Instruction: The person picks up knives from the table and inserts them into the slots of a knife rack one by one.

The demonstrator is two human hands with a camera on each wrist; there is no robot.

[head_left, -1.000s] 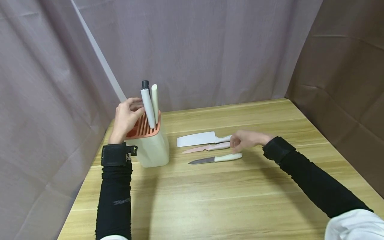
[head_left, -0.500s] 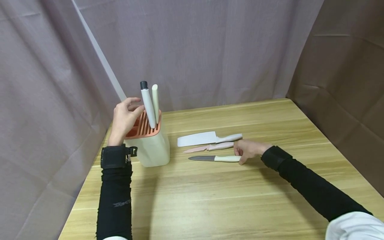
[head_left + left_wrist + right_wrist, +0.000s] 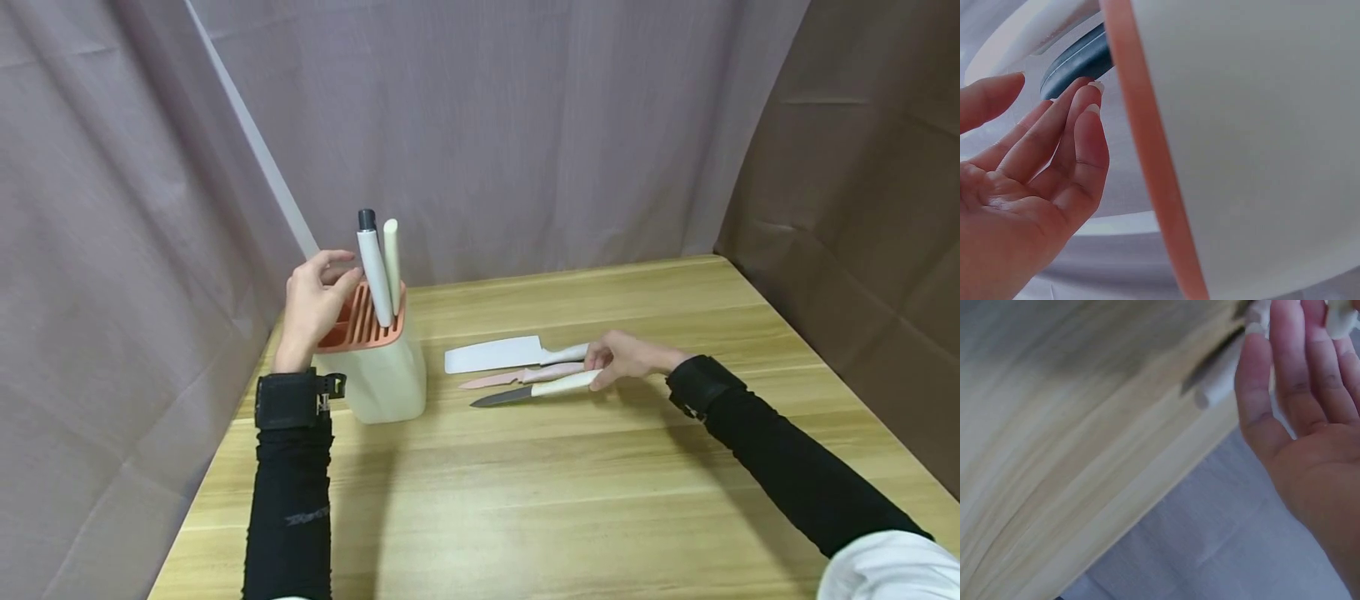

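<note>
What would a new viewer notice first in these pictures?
First, the cream plastic knife block with an orange slotted top at the left of the wooden table, two white handles standing in it, the left hand at its rim. To its right, the right hand holds the cream handle of a dark-bladed paring knife; a white cleaver and a pink knife lie just behind.

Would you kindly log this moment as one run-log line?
left hand: rests on knife block rim | right hand: grips dark-bladed knife handle | cleaver, pink knife: flat on table
</note>
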